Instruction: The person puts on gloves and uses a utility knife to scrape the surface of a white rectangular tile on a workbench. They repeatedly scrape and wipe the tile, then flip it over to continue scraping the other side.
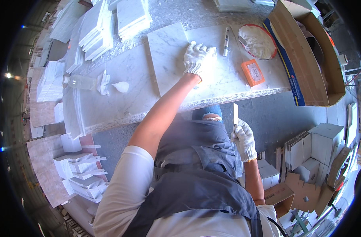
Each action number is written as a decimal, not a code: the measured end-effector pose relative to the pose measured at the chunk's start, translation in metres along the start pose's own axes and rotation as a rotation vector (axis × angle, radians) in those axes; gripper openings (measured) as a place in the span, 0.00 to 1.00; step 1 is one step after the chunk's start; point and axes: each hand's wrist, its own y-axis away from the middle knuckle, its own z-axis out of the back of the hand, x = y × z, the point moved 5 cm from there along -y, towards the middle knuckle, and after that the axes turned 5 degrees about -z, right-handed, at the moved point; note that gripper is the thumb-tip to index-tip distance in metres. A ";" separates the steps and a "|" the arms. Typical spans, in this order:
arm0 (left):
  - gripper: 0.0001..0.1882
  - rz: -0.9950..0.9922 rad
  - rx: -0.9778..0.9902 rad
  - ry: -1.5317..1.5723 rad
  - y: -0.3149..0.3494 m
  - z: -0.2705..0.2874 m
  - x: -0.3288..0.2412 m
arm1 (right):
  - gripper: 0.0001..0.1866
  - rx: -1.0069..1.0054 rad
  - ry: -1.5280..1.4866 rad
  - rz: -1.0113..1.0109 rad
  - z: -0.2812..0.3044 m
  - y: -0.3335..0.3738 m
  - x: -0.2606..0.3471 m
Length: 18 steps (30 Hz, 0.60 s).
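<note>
My left hand (199, 59), in a white knit glove, rests at the right edge of a grey-veined marble tile (164, 51) on the bench. Its fingers are curled, and whatever is under them is hidden by the hand and bright glare. Down by my right thigh, off the front edge of the bench, my right hand (245, 140), also gloved, is closed around a narrow flat white strip (235, 113) that points up. Right of the left hand lie a white marker (226, 41), an orange block (252, 72) and a red-rimmed round container of white powder (256, 41).
On the left of the bench (121, 102) lie a clear bottle (82, 82), a crumpled white cloth (104, 82) and a small white piece (121, 86). Tile stacks (97, 29) stand behind. An open cardboard box (306, 55) takes the right end; cartons (318, 146) stand below.
</note>
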 end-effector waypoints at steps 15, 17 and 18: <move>0.07 0.221 -0.170 0.470 0.176 0.076 0.104 | 0.15 0.092 0.096 0.015 -0.028 -0.013 -0.003; 0.08 0.164 -0.121 0.161 0.194 0.066 0.095 | 0.14 0.190 0.097 0.060 -0.046 -0.012 0.006; 0.08 0.111 -0.231 -0.006 0.200 0.069 0.084 | 0.14 0.227 0.110 0.076 -0.052 -0.011 0.010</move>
